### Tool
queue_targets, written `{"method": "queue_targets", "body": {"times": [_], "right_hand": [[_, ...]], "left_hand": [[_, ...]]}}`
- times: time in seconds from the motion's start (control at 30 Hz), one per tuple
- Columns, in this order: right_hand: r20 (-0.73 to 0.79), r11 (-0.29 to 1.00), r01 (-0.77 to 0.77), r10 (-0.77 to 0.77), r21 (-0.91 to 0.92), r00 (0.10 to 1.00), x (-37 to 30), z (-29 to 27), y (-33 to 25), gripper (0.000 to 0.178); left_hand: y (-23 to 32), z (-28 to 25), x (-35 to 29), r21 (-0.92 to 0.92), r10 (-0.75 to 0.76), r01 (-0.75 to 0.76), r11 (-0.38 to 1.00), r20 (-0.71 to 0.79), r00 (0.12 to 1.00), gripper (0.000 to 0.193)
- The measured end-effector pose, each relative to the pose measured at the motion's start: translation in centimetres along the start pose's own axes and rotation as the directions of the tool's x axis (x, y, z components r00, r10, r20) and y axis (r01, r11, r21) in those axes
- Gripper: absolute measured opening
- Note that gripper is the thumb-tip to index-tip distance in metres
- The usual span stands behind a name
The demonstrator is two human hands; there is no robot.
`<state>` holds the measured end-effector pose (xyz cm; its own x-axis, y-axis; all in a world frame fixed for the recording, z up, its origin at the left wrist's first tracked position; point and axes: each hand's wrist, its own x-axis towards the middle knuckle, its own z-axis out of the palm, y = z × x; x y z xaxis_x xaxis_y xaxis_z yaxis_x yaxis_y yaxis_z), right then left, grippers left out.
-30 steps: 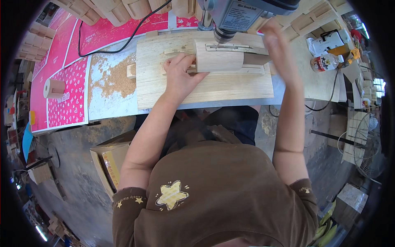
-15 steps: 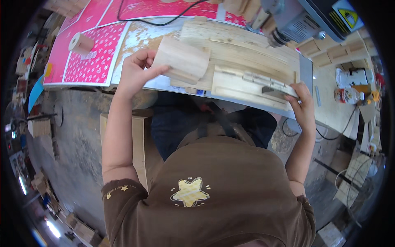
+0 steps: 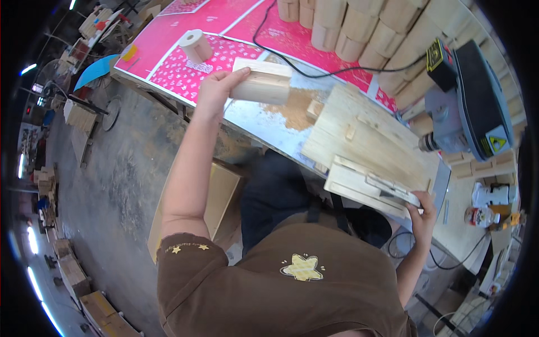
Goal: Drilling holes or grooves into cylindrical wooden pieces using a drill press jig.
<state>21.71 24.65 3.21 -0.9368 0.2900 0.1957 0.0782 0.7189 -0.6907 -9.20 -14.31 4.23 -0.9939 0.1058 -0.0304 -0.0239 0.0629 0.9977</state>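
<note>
My left hand (image 3: 214,94) grips one end of a pale wooden block (image 3: 263,89) with a rounded side and a groove along its upper edge. It holds the block above the metal tabletop, left of a wide wooden board (image 3: 376,132). My right hand (image 3: 424,211) has its fingers closed on the right end of a long narrow strip (image 3: 393,190), perhaps a clamp handle, with a dark part under it. That strip lies along a smaller wooden fixture (image 3: 356,185) at the board's near edge. Small wood pieces are fixed on the wide board.
A drill press (image 3: 463,109) stands over the board's right side, its chuck (image 3: 429,142) pointing at the board. Many rounded wooden blocks (image 3: 331,28) are stacked behind. A black cable (image 3: 314,74) crosses the table. A paper roll (image 3: 195,46) stands on pink sheeting; sawdust (image 3: 295,112) lies nearby.
My left hand has carried the wooden block leftward, away from the wide board, and turned it. The view has swung left. My right hand stays at the strip's end.
</note>
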Motion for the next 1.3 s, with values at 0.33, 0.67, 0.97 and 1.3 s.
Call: {"method": "queue_targets", "body": {"times": [0.33,0.67,0.97,1.3], "right_hand": [[-0.085,0.980,-0.190,0.195,0.063,0.977,-0.8,-0.8,1.8,0.018],[-0.118,0.964,-0.260,0.265,0.053,0.957,-0.4,0.0,1.0,0.018],[-0.168,0.967,-0.253,0.256,0.041,0.952,-0.2,0.2,0.6,0.019],[-0.203,0.974,-0.219,0.226,0.054,0.953,-0.3,0.5,0.6,0.021]], "left_hand": [[3.5,-11.6,20.3,0.764,0.402,-0.008,0.645,-0.331,0.854,0.057],[2.4,-17.1,28.2,0.750,0.332,0.087,0.656,-0.390,0.859,0.063],[2.4,5.9,24.9,0.691,0.708,-0.472,0.548,-0.083,0.701,0.073],[-2.7,23.8,22.0,0.303,0.426,-0.347,0.888,-0.251,0.869,0.079]]}}
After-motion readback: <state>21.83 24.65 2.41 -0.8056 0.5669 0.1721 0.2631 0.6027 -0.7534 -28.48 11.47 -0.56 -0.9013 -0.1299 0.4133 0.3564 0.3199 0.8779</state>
